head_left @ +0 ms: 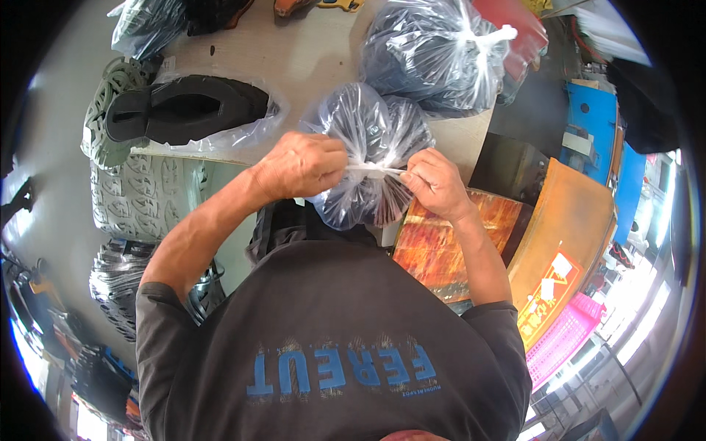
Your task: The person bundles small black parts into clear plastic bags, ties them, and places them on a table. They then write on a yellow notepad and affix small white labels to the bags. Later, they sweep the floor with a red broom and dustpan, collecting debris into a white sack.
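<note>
At the near edge of the table a clear plastic bag (360,110) with dark contents is gathered at its neck. A white strip of tie (373,171) crosses that neck. My left hand (312,163) is closed in a fist at the left end of the tie. Thumb and fingers of my right hand (437,182) pinch its other end. The strip runs taut between both hands, and the bag's loose mouth fans out below it. What exactly lies inside the bag is blurred by the plastic.
Behind it stands a larger clear bag (423,59), tied with white. A black shoe-shaped piece (195,110) lies on plastic at the left, beside stacked greenish soles (107,140). To the right are a reddish patterned board (448,253), an orange-brown panel (566,228) and a pink basket (570,334).
</note>
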A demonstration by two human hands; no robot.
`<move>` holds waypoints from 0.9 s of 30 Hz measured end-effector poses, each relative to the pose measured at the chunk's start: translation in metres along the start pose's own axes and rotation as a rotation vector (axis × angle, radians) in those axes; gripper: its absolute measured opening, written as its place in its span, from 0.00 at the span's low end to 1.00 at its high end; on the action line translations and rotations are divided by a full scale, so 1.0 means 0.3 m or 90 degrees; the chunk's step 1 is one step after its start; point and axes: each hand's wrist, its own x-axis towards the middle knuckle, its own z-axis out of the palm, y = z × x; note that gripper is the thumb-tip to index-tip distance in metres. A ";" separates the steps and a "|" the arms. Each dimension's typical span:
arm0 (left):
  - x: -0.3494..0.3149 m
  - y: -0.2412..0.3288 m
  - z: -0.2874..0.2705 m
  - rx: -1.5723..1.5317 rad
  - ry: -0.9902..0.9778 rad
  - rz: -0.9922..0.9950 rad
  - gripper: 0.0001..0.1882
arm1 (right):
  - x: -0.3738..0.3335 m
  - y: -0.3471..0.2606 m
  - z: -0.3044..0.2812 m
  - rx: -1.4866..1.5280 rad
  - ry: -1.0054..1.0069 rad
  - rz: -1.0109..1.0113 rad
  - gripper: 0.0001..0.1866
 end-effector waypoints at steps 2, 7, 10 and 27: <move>-0.022 -0.005 0.008 0.006 -0.018 -0.040 0.07 | -0.009 0.028 -0.001 -0.045 -0.020 -0.006 0.11; 0.018 0.065 0.016 0.087 -0.044 -0.117 0.14 | -0.003 -0.003 -0.040 -0.052 -0.038 -0.004 0.12; 0.081 0.086 0.000 0.155 -0.050 0.000 0.17 | 0.021 -0.039 -0.084 -0.096 -0.053 -0.058 0.13; 0.115 0.062 -0.058 -0.704 -0.061 -0.579 0.14 | -0.003 -0.027 -0.139 0.045 -0.090 0.046 0.11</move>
